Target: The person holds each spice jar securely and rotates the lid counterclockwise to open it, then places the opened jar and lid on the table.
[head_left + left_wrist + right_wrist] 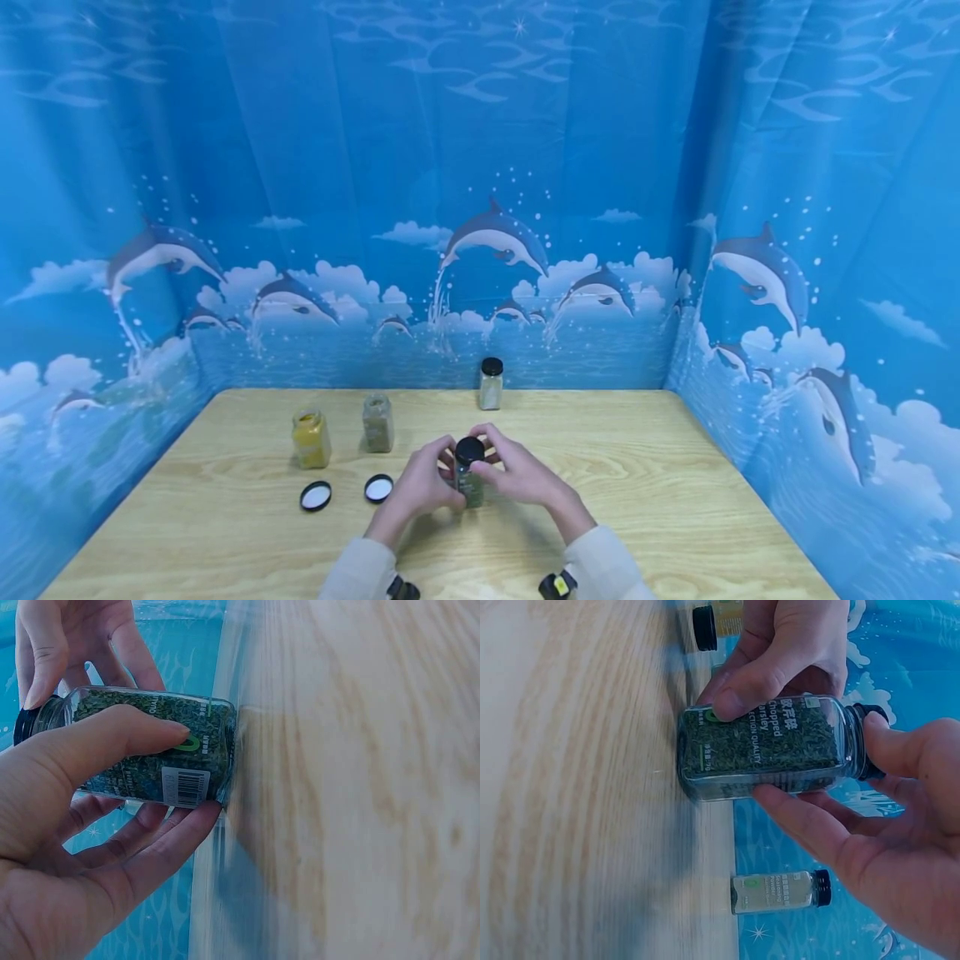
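Parsley jar [469,482] stands on the worktop [675,500] near its front middle, black cap [469,450] on. Left hand [422,487] curls around the glass body; right hand [517,475] has its fingertips on the cap. A hard twist with a loose left grip could spin or tip the jar. Two loose lids [316,496] lie nearby, beside two uncapped jars [311,437].

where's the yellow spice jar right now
In the head view the open yellow spice jar stands on the wooden table, left of centre, beside the open brownish jar and just behind a loose lid.
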Demonstrator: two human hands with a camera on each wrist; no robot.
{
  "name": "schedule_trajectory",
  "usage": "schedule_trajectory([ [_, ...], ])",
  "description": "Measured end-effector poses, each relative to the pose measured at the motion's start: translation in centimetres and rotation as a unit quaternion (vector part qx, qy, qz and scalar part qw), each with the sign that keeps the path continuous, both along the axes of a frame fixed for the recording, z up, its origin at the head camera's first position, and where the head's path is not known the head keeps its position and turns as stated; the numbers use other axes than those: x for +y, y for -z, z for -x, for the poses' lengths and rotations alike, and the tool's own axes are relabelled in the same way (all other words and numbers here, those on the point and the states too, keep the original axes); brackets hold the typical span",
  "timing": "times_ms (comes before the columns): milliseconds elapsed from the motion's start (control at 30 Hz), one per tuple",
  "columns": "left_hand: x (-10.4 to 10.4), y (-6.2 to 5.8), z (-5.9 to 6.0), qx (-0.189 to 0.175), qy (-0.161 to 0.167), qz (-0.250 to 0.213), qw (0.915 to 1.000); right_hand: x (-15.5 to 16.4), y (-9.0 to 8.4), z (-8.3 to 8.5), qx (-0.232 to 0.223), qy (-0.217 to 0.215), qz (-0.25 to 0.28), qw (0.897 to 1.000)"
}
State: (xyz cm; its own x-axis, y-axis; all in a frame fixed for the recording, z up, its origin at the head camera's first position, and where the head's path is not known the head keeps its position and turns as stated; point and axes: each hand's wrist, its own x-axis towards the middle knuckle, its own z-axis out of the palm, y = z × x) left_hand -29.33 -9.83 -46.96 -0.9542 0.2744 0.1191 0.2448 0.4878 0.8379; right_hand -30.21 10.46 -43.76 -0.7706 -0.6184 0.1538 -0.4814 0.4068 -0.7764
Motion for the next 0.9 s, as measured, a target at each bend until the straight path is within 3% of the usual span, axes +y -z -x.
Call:
schedule_trajectory([
  [200, 0.01, -0.01, -0.06, -0.001, 0.000, 0.001, 1.0000, 0.15, -0.01, 0.14, -0.004, -0.024, 0.002, 1.000],
  [500, 0.04, 0.01, -0.05, -0.003, -0.002, 0.001, 1.0000, 0.15, -0.11, 0.07, -0.019, -0.026, 0.008, 0.999],
  [767, 0.04, -0.04, -0.14, -0.006, -0.003, 0.001, 1.0000, 0.11, -0.29, -0.08, -0.053, -0.006, 0.018, 0.998],
  [900, 0.04, -0.04, -0.08, -0.006, -0.002, -0.005, 1.0000, 0.13, -0.49, -0.22, -0.029, 0.017, 0.007, 0.999],
])
